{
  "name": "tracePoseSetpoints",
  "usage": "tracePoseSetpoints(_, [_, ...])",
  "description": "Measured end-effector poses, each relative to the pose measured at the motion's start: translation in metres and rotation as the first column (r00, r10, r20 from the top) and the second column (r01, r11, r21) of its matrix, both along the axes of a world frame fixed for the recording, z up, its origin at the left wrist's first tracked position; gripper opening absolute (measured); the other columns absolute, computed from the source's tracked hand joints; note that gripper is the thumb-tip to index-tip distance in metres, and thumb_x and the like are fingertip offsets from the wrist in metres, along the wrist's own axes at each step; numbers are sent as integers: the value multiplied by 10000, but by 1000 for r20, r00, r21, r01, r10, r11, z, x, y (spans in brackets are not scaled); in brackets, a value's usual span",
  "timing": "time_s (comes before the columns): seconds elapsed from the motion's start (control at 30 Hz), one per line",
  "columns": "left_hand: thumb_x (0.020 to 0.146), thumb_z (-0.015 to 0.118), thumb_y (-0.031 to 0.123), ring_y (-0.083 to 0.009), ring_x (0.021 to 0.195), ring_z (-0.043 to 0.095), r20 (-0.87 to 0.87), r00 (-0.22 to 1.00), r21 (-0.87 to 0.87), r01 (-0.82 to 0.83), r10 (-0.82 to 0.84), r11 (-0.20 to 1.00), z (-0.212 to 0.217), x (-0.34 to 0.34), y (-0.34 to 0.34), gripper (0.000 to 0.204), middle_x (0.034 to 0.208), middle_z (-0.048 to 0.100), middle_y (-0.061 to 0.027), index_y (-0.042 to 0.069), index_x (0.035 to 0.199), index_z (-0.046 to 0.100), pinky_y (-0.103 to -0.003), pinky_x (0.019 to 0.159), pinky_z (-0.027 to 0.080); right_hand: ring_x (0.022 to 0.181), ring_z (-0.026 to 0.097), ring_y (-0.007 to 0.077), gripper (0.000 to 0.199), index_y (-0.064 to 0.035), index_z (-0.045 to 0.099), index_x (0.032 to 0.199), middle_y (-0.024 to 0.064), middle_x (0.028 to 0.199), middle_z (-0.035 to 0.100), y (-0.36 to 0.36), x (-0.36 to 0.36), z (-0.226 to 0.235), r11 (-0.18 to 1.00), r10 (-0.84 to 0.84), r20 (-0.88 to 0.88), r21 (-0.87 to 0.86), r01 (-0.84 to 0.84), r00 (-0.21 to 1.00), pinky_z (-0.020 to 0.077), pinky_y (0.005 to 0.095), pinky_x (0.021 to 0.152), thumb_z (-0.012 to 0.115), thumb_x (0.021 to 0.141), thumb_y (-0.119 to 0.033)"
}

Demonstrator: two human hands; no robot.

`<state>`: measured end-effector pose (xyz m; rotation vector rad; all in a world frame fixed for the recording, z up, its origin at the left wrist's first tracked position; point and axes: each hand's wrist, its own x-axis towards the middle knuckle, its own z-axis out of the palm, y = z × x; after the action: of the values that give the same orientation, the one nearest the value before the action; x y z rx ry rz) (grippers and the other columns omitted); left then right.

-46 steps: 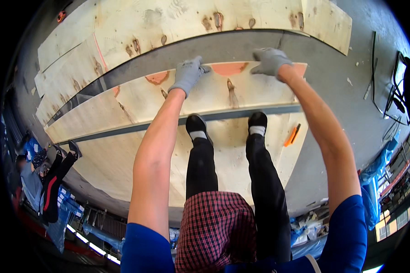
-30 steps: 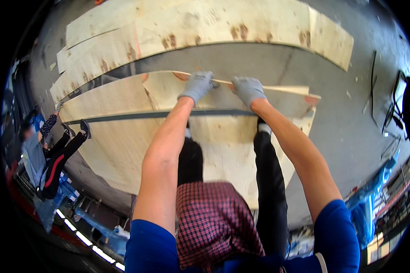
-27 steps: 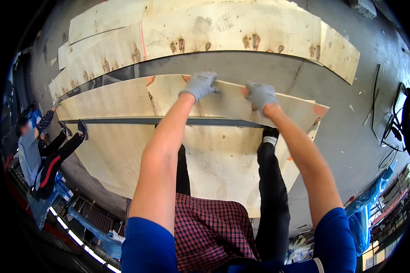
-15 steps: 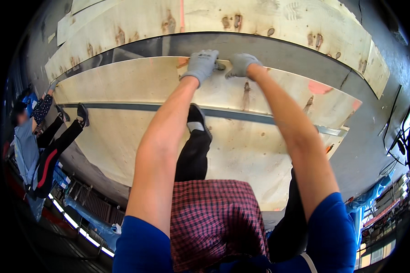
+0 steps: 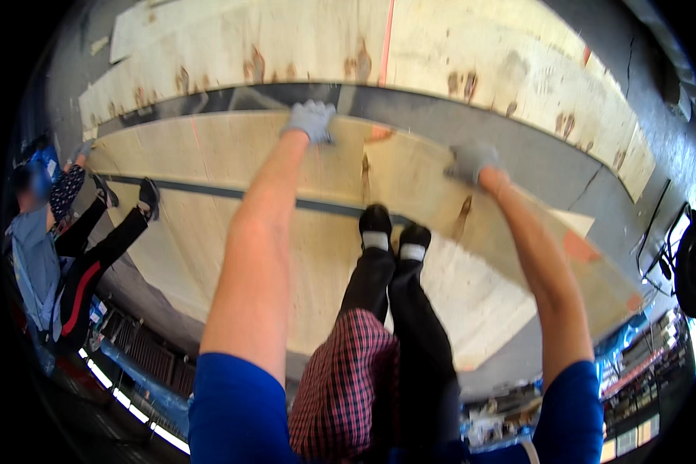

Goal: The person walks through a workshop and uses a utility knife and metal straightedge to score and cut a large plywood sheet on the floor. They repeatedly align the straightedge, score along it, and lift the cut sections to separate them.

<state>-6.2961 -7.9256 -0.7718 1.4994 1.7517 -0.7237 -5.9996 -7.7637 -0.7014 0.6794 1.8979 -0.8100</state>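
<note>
L hand, gloved grey, is clamped on the far edge of a long, thin plywood sheet, fingers over the rim. R hand, same glove, is farther right at that edge, approx. forearm-high in view, but blurred; can't tell if it's closed on the wood or just touching. Sheet runs L to R in front of the shoes, its R end slanting down under the R forearm, w/ pinkish patches nr the corner. Co-worker is at far L, one hand nr the sheet's L end. Dk grey strip shows btwn the sheet & lower plywood; more plywood, incl. a knotty panel, lies beyond on the grey floor.
</note>
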Motion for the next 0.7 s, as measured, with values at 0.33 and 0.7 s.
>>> tracePoseSetpoints(0.33, [761,671,290,-294,922,582,131,956,309,-291,263,905,19,1,-41,230,909,632,-88,121,894,590,-412,799,426,917,633,298,278,-112,578,932,109,964,663,-82,-102,-36,988,-74,-395,92,120,916,494,413,725,667,758,-309])
tracePoseSetpoints(0.7, [709,724,333,-306,984,589,363,918,223,-255,162,941,50,-49,-56,392,1008,629,-137,80,976,590,-396,870,436,892,627,304,276,-118,546,929,102,913,662,-100,-113,27,976,-122,-379,122,180,917,474,414,703,667,770,-308])
